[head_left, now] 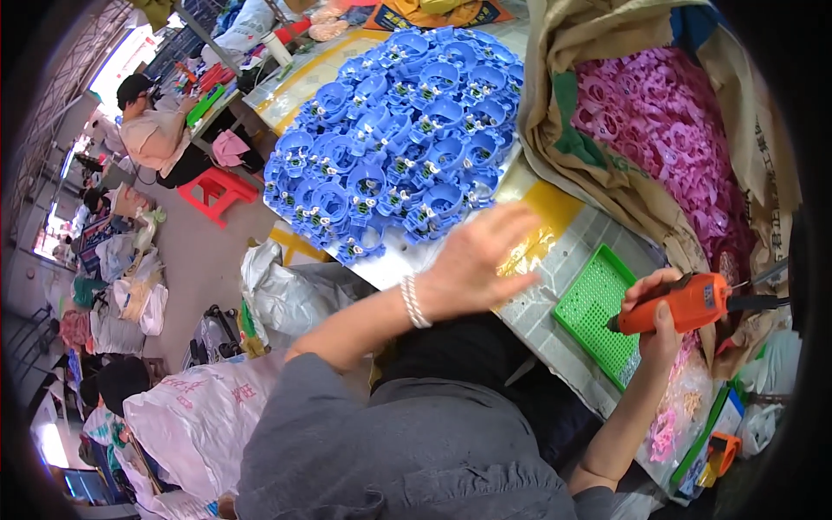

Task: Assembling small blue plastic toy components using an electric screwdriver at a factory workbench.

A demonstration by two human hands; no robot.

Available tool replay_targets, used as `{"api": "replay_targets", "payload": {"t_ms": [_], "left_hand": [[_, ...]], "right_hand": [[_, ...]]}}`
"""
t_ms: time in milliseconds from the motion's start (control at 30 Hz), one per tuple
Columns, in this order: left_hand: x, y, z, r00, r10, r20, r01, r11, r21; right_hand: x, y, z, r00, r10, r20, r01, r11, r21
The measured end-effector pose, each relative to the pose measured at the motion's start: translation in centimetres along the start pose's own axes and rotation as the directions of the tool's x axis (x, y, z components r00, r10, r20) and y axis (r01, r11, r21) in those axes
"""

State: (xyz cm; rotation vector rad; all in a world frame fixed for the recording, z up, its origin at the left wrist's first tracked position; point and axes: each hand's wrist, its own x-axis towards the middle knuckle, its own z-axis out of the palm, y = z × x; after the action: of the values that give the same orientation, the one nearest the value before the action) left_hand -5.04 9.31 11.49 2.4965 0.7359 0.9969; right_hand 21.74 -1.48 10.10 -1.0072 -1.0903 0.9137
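Note:
My left hand (479, 260), slightly blurred, is over the table edge with its fingers stretched and thumb apart; nothing shows in it. Just beyond it rises a big heap of blue plastic ring-shaped pieces (373, 130) with small black, white and yellow figures on them. My right hand (662, 340) is wrapped round an orange electric screwdriver (680, 305), its dark tip pointing left and a black cord at its rear. Under the tip lies a shallow green mesh basket (596, 290), with small metallic bits at its near end.
An open woven sack (555, 143) full of pink plastic pieces (654, 139) leans at the right. Bags with pink bits (663, 433) lie near my right forearm. Left of the table are a red stool (218, 195), white sacks (204, 425) and a seated person (152, 139).

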Motion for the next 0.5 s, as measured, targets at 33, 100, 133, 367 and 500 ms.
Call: {"api": "replay_targets", "payload": {"t_ms": [33, 100, 133, 367, 500], "left_hand": [[0.0, -1.6, -0.9, 0.998, -0.028, -0.049, 0.030, 0.999, 0.043], [0.4, -3.8, -3.2, 0.990, -0.028, -0.135, 0.053, 0.981, 0.185], [0.4, -4.8, -4.4, 0.982, -0.056, -0.181, 0.095, 0.972, 0.215], [4.4, -13.5, -13.1, 0.906, -0.104, -0.411, 0.294, 0.853, 0.432], [8.9, -20.7, -16.1, 0.904, -0.212, -0.371, 0.388, 0.773, 0.503]], "right_hand": [[0.0, 0.0, 0.1, 1.000, 0.021, 0.004, -0.021, 1.000, -0.015], [0.2, 0.5, 0.0, 1.000, 0.029, -0.007, -0.029, 1.000, -0.010], [0.4, 0.6, 0.2, 1.000, 0.025, -0.009, -0.025, 1.000, -0.002], [1.5, -0.2, 0.5, 0.998, -0.017, -0.053, 0.019, 0.998, 0.053], [2.0, -0.1, 0.3, 0.996, -0.008, -0.093, 0.007, 1.000, -0.009]]}}
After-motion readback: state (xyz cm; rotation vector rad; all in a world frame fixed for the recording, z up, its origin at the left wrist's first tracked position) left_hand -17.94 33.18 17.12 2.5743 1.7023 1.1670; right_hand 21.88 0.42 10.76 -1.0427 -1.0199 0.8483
